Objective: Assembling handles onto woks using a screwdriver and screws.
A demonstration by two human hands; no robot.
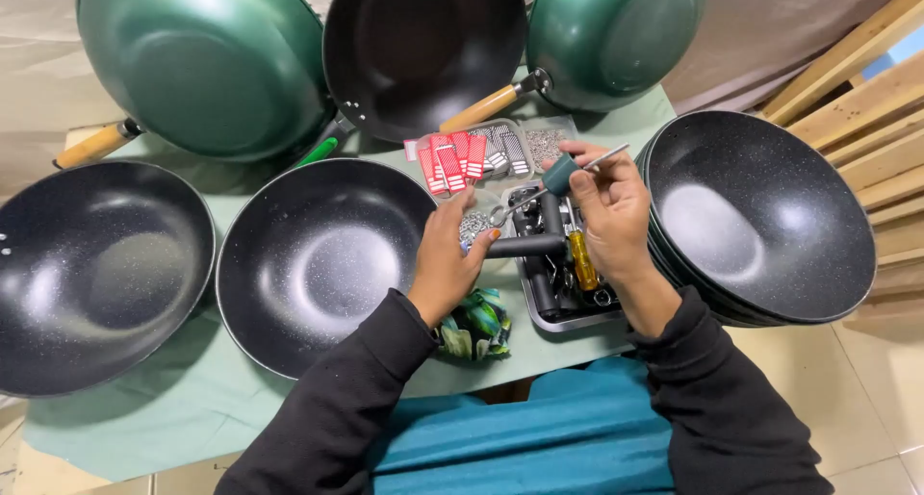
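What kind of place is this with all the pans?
Probably a small workshop where pans get their handles fitted: many woks cover the table, a metal tray holds tools, and the right hand holds a screwdriver.

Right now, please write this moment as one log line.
left hand: holds black handle | right hand: holds teal-grip screwdriver | below: metal tray

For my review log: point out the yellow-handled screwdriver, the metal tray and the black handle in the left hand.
yellow-handled screwdriver (583, 261), head view, on its yellow grip.
metal tray (568, 320), head view, on its near rim.
black handle (527, 247), head view, mid-length.
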